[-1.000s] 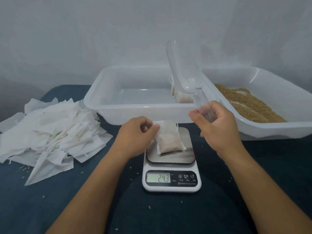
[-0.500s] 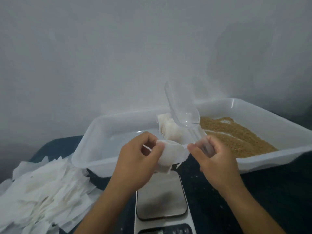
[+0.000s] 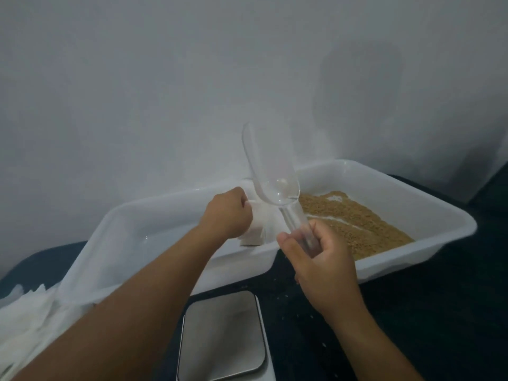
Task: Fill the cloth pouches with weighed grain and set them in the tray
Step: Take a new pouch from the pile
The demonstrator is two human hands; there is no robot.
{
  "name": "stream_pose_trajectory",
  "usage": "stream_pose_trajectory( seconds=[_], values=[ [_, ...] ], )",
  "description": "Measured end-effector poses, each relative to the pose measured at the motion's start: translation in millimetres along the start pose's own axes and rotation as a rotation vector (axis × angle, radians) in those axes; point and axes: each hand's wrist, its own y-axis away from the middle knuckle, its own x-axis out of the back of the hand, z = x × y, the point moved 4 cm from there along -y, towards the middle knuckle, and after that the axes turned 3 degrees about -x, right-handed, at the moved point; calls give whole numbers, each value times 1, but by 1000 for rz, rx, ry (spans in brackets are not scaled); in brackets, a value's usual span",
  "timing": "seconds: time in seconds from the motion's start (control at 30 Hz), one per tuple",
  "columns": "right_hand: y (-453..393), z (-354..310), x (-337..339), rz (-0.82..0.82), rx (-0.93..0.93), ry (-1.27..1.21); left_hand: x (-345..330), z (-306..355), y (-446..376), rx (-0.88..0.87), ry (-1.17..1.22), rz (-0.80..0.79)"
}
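At the bench's left edge lies a heap of empty white cloth pouches (image 3: 24,306), blurred and partly cut off. Just right of it stands the white tray (image 3: 132,229), across which the left hand (image 3: 226,215) reaches, its fingers curled round a filled pouch (image 3: 254,235) held low at the tray's right end, beside other white pouches there. At the bench's near edge sits the scale (image 3: 222,336), its steel plate bare. The right hand (image 3: 319,259) grips the handle of a clear plastic scoop (image 3: 270,171), bowl tilted upward and empty. Toward the right edge, a second white tray (image 3: 412,193) holds brown grain (image 3: 354,218).
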Motion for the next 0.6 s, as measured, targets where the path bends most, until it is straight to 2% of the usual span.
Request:
stream_pose_trajectory(
  seconds=[0.17,0.3,0.43,0.6],
  values=[
    [-3,2,4,13,-26,-22,-29,-8,-19,56,-32,-94],
    [-3,2,3,11,-30,-17,-42,-17,-28,123,45,-185],
    [-4,2,3,-3,-32,-16,-40,-32,-33,191,52,-136],
    [-4,8,2,-24,-33,12,-21,-42,-32,226,209,-108]
  ],
)
